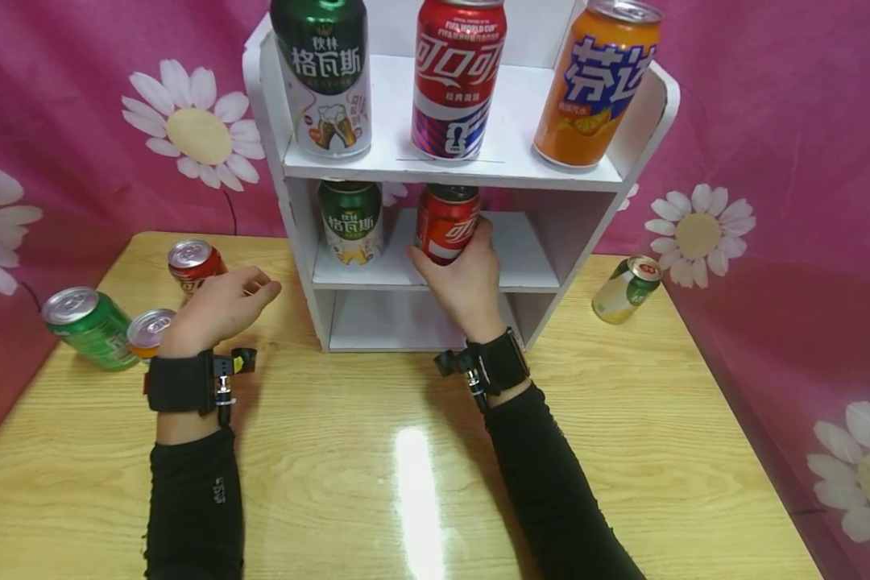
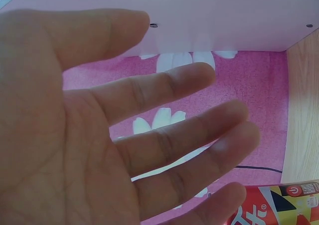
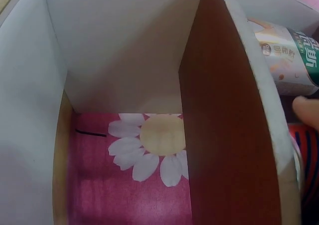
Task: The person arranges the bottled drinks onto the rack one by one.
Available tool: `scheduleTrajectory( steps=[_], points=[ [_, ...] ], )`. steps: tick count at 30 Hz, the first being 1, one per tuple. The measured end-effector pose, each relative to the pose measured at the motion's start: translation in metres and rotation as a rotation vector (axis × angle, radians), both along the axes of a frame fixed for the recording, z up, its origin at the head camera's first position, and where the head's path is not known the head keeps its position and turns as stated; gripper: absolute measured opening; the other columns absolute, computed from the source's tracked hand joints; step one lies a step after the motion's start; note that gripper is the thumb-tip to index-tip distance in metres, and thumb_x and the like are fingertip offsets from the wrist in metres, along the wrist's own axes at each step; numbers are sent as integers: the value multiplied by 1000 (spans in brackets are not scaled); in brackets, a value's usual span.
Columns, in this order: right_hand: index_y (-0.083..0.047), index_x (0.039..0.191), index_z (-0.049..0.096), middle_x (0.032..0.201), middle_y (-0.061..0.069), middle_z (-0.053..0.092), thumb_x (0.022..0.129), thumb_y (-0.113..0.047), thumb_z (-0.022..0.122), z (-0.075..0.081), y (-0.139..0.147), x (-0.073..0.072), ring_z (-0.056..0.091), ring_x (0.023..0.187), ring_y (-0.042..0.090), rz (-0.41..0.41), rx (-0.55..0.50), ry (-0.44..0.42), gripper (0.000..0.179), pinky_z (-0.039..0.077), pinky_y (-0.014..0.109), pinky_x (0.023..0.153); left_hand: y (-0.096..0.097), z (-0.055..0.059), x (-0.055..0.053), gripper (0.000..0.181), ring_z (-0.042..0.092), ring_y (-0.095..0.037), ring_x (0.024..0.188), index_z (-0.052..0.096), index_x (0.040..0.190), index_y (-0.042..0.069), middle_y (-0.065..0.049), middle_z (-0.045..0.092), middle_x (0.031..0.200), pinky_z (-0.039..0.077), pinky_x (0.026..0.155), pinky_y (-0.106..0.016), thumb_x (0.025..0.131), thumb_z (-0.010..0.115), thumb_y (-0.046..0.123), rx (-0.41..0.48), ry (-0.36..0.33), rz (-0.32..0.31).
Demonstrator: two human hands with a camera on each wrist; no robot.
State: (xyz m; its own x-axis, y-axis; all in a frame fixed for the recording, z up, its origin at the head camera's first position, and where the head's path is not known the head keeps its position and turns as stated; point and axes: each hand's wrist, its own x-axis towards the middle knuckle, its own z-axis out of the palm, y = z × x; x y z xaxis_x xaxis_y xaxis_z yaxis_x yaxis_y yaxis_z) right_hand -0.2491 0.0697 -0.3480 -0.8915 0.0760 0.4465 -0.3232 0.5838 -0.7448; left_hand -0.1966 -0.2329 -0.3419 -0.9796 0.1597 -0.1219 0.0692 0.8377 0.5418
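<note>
My right hand [image 1: 467,283] grips a red cola can [image 1: 446,224] on the middle shelf of a small white shelf unit [image 1: 420,171], thumb on its left side and fingers around the right. Beside that can, to the left, stands a green and white drink can [image 1: 351,225]. In the right wrist view only a fingertip [image 3: 308,112] and a slice of the red can's side show at the right edge. My left hand [image 1: 221,310] hovers over the table left of the unit, fingers loosely spread and holding nothing, close to another red can [image 1: 194,262].
On the top shelf stand a green and white can [image 1: 329,89], a red cola can [image 1: 457,80] and an orange soda can [image 1: 594,89]. A green can [image 1: 94,330] and an orange-sided can [image 1: 148,330] are at the table's left, a green-gold can [image 1: 623,292] at its right.
</note>
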Motion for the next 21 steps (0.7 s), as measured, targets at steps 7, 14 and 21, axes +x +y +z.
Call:
scheduleTrajectory(
  steps=[7, 14, 21],
  points=[
    [-7, 134, 32, 121, 7, 52, 73, -47, 76, 4, 8, 2, 54, 105, 19, 95, -59, -65, 85, 45, 36, 90, 3, 1, -1, 57, 54, -37, 103, 50, 128, -2, -26, 56, 122, 44, 83, -53, 99, 36, 46, -7, -8, -5],
    [-9, 132, 32, 123, 6, 51, 74, -33, 78, 12, 19, 1, 51, 108, 18, 255, -139, -197, 78, 42, 35, 95, 2, -2, -1, 54, 55, -36, 99, 51, 126, -1, -25, 57, 119, 46, 80, -52, 99, 38, 44, -16, 1, -4],
    [-10, 133, 36, 122, 5, 53, 75, -36, 78, 14, 24, -2, 52, 107, 17, 260, -75, -233, 76, 42, 34, 95, 4, -2, -3, 55, 55, -36, 100, 51, 126, -2, -26, 57, 119, 46, 80, -52, 100, 37, 44, -20, 2, -14]
  ],
)
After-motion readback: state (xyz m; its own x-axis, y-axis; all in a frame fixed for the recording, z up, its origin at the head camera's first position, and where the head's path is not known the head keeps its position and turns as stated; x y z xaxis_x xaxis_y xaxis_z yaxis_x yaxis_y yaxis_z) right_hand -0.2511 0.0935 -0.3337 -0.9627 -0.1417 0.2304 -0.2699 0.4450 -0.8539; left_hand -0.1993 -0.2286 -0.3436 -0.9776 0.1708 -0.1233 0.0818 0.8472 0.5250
